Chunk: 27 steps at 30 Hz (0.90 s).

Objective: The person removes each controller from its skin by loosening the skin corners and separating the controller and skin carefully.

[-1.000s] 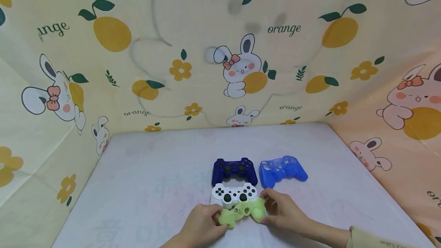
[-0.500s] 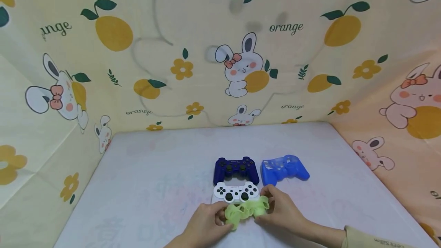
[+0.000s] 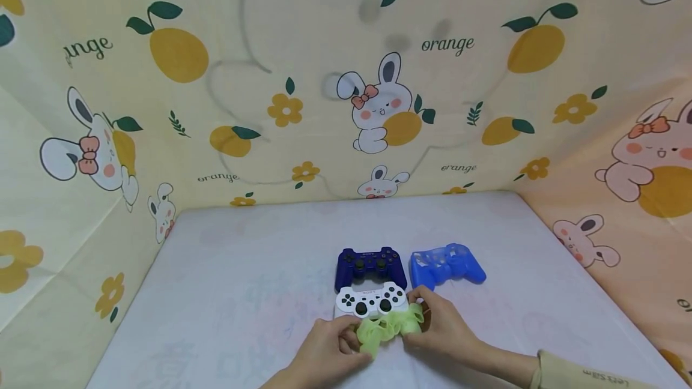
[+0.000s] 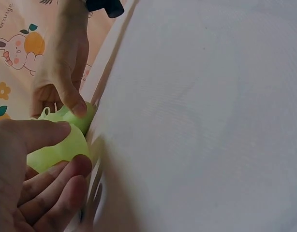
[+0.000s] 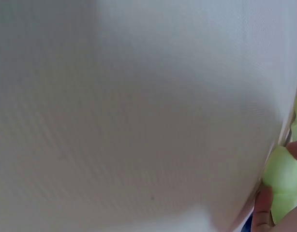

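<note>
A soft, light green game controller cover [image 3: 391, 324] is stretched between both hands, at the near edge of a white game controller [image 3: 372, 301] that lies on the table. My left hand [image 3: 328, 347] pinches the cover's left grip, thumb on one side and fingers on the other, as the left wrist view shows. My right hand [image 3: 446, 328] pinches the right grip; its fingertips press the green cover [image 5: 283, 174] at the edge of the right wrist view. The near part of the white controller is hidden behind the cover.
Just behind the white controller lies a dark blue game controller [image 3: 370, 262]. To its right sits a bright blue, shiny controller-shaped cover [image 3: 449, 265]; whether it holds a controller I cannot tell. A patterned cloth wall [image 3: 324, 137] surrounds the white table [image 3: 232, 269].
Both hands have shifted slightly right with the green cover. Its rim now looks more turned up and crumpled, and the white controller is tilted a little.
</note>
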Available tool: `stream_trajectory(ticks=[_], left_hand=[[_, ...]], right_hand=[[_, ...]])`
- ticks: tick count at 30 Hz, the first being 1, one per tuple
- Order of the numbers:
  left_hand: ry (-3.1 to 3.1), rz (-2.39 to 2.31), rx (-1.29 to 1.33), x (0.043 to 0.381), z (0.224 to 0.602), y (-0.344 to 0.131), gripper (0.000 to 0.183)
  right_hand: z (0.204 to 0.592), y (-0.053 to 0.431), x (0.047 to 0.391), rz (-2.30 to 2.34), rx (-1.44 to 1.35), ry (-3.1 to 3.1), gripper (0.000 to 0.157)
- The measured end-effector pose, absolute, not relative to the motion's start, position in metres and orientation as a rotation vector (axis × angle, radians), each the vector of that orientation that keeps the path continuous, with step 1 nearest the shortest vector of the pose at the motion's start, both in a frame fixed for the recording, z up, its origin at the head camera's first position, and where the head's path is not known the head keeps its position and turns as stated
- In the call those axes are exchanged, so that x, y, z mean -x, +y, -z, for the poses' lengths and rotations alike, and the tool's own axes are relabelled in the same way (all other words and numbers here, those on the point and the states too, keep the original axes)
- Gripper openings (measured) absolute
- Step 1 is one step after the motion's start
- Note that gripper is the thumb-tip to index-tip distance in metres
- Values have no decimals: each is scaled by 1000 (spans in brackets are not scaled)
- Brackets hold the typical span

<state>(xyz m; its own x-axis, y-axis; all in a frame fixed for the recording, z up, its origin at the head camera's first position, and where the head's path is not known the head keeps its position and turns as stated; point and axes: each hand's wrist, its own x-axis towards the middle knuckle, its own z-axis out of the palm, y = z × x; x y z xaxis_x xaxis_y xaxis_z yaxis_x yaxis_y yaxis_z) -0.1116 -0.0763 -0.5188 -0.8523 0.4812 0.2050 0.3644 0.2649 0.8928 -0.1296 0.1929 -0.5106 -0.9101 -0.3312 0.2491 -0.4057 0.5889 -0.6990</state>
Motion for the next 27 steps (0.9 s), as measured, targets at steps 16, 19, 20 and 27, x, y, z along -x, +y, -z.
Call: stream_trajectory(ticks=[16, 19, 20, 27], left_hand=[[2323, -1676, -775, 117, 519, -73, 40], [2304, -1688, -752, 117, 519, -73, 39], [2297, -1694, -745, 118, 519, -72, 39], [2257, -1717, -737, 119, 522, -72, 38]], right_hand=[[516, 204, 146, -1205, -977, -2593, 52], [515, 205, 148, -1221, -1035, -2588, 51], [514, 206, 149, -1224, -1055, -2584, 50], [513, 210, 152, -1215, -1185, -2533, 47]])
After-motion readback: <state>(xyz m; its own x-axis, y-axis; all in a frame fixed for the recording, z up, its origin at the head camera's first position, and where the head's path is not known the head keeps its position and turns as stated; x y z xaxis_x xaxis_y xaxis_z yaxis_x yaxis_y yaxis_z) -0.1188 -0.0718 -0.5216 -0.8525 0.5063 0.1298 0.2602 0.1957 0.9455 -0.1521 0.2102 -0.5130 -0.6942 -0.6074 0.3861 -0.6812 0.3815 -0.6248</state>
